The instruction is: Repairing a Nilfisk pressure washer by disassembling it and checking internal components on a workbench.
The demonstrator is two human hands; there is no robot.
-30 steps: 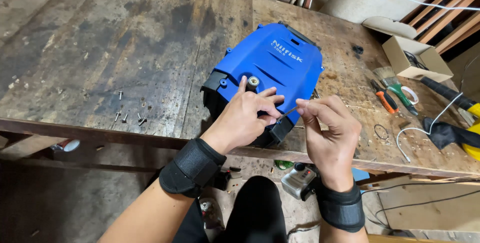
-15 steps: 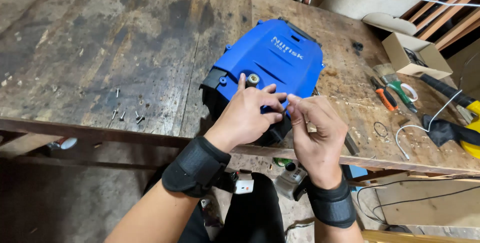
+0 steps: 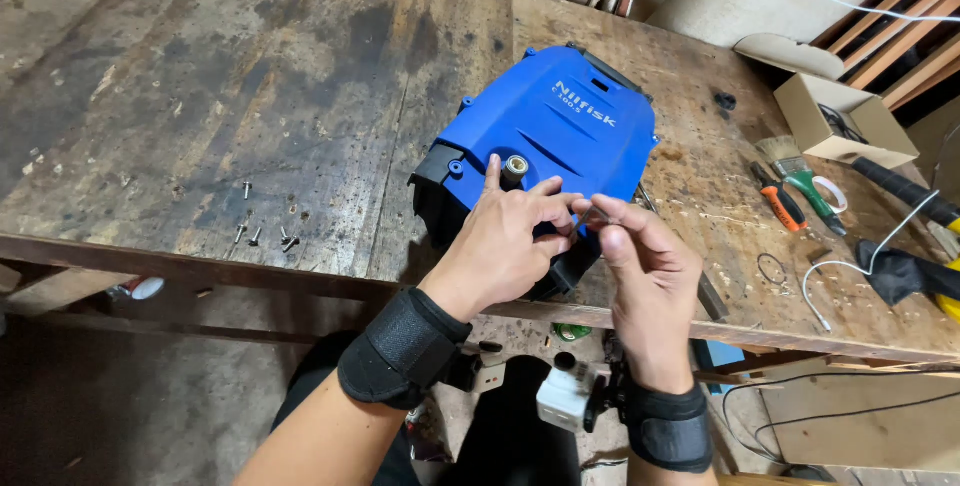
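A handful of loose screws (image 3: 268,236) lies on the worn wooden worktop (image 3: 200,96), well to the left of the fingers. The left hand (image 3: 505,241) rests on the near edge of a blue plastic housing (image 3: 560,136), its index finger stretched up beside a small metal fitting (image 3: 515,166) set in the shell, the other fingers (image 3: 555,208) curled loosely on the cover rather than gripping it. The housing sits on the worktop directly beyond both hands, its black underside at the worktop's near edge. Just right of the left fingers, the right hand (image 3: 645,266) pinches a small thin metal piece (image 3: 598,216) between thumb and fingertips, held against the housing's near right corner; what the piece is cannot be told. Farther right of the fingers lie an orange-handled tool (image 3: 782,204), a paintbrush (image 3: 795,168), a white cable (image 3: 860,266) and an open cardboard box (image 3: 835,116).
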